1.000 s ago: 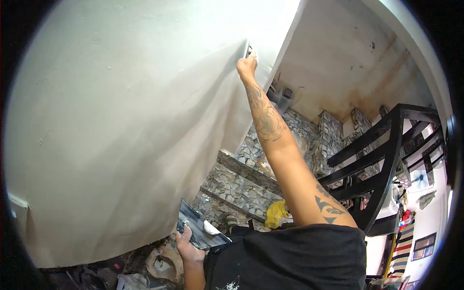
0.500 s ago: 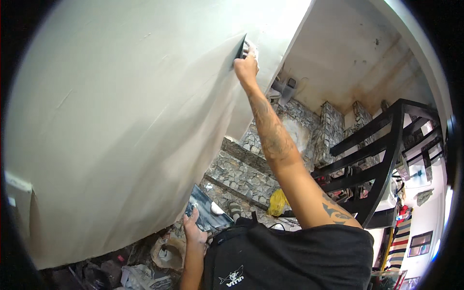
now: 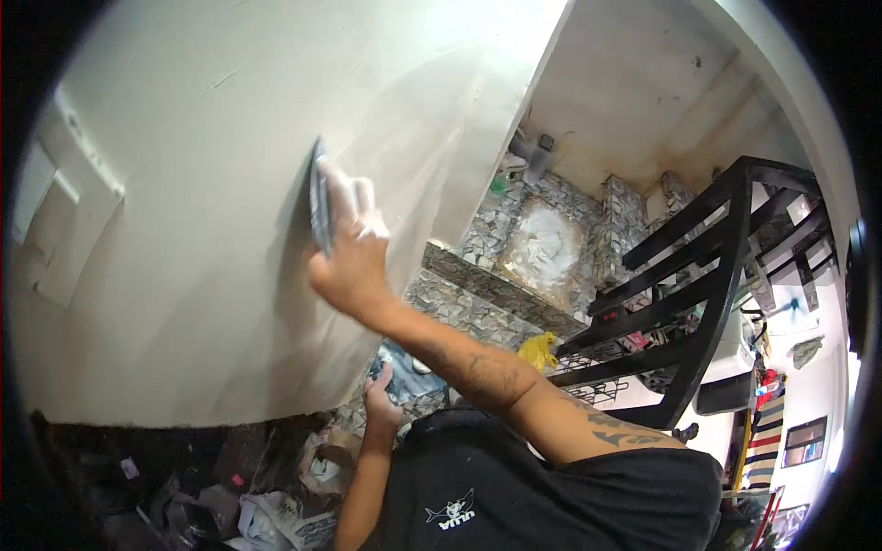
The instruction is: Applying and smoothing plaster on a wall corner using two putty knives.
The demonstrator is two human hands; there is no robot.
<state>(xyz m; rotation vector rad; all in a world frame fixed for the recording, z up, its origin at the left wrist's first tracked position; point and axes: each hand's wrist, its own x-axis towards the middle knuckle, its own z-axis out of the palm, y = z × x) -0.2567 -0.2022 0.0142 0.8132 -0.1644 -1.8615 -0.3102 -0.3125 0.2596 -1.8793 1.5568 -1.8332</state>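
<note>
Trowel point(image 3: 320, 197): It was up by the pale wall point(image 3: 202, 303), seen almost edge-on and a bit blurry. It seemed to touch the wall along its long side, maybe so the flat face could lie close to it.
Right hand point(image 3: 354, 262): It was closed around the back of the trowel, with fingers bent behind the blade. That grip likely let it press flat and tip the edge.
White smears point(image 3: 372, 223): They were on the fingers of that hand, like wet paste.
Left hand point(image 3: 383, 399): It was low down, near the shirt point(image 3: 551, 496), curled on the edge of a board. How tight it held, I cannot tell.
Blue-gray board point(image 3: 395, 361): It was partly hidden behind the right arm point(image 3: 487, 372). It was perhaps kept near the body so it was easy to reach.
White lump point(image 3: 420, 365): It sat on the board, half covered by the arm.
Stone step point(image 3: 478, 280): It was below the wall, well apart from the trowel.
White patch point(image 3: 548, 243): It was spread on the stone floor, past the step.
Yellow bag point(image 3: 537, 352): It lay near the black railing point(image 3: 726, 266), just beside the arm.
</note>
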